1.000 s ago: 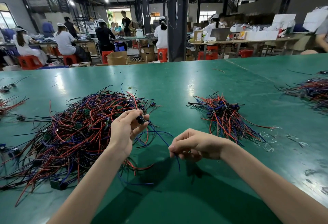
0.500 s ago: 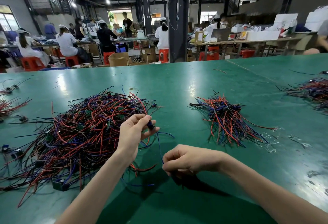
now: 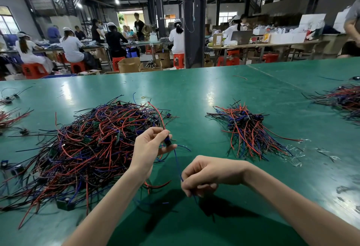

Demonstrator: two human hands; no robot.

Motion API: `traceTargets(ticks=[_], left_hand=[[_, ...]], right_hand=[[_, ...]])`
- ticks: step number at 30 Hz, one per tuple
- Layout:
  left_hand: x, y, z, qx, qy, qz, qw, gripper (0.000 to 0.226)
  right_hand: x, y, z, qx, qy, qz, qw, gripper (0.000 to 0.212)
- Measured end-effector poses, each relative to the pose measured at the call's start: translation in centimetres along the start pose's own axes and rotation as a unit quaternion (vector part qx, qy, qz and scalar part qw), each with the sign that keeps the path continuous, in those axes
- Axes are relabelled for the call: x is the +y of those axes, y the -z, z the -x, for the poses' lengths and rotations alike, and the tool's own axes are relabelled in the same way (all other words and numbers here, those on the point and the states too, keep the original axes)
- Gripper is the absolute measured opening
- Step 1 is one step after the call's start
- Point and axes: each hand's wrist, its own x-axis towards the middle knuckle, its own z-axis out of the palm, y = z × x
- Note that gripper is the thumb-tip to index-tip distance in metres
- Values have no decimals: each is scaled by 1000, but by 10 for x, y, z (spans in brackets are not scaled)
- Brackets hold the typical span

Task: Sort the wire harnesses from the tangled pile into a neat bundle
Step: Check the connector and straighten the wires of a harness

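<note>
Head view: beyond the green table [image 3: 194,94] stood an open cardboard box [image 3: 128,64], its contents hidden. Beside the tangled pile [image 3: 87,148], the left hand [image 3: 148,148] pinched a harness connector [image 3: 167,141]. Its blue wire [image 3: 177,165] ran lengthwise toward the person, pinched by the right hand [image 3: 206,173]. The sorted bundle [image 3: 247,129] lay well to the right.

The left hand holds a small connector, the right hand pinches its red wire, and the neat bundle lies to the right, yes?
Nearly. In the head view the wire in the right hand is blue, not red. The left hand does hold the connector, and the neat bundle lies to the right.
</note>
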Motion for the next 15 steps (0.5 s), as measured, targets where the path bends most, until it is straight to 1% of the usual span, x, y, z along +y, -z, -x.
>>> traceTargets(ticks=[5,11,15], left_hand=[[1,4,-3,15,-13,8,1000,10],[2,7,-7,33,-20,23,999,11],[0,8,-7,34,-21,20,999,9]], right_hand=[[1,4,2,-19,-3,-1,1000,27],[1,4,4,-19,-36,44,998,34],[1,7,6,-35,-57,28,997,36]])
